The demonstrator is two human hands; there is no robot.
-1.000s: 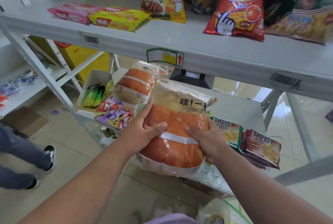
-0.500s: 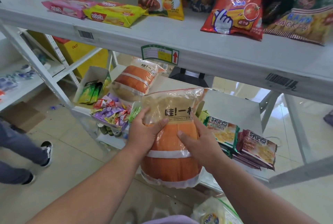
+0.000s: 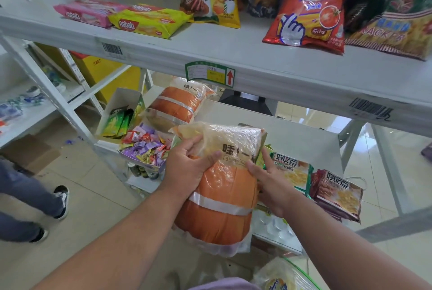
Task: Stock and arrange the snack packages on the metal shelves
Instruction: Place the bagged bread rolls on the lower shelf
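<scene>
left hand (image 3: 187,168): fingers curled round the upper left edge of the orange bag (image 3: 219,203), thumb across the front just under the printed strip; grip sits high, probably to steer the slack clear top
right hand (image 3: 268,180): pinches the bag's right edge, thumb on the front, fingers behind and hidden; likely keeps the bag from swinging
orange bag: tall soft pack held upright between both hands, in front of the near edge of the lower shelf (image 3: 294,135); bottom hangs below that edge, not yet resting on anything
why upright: looks like it is being lined up to slide in beside its twin
second orange bag (image 3: 177,105): same kind, lying tilted at the far left of the lower shelf, so this spot reads as the slot for that product
candy box (image 3: 142,152): just left of the held bag, purple and red wrapped sweets, open top
green packets (image 3: 118,121): upright in a white carton, further left
biscuit packs (image 3: 332,191): stacked flat, right of the held bag, near edge
gap: bare shelf between the twin bag and the biscuit packs, far of the hands; likely target
upper shelf (image 3: 210,56): chip bags standing, wafer packs (image 3: 121,16) flat at left
risk: soft bag may slump onto the candy box
</scene>
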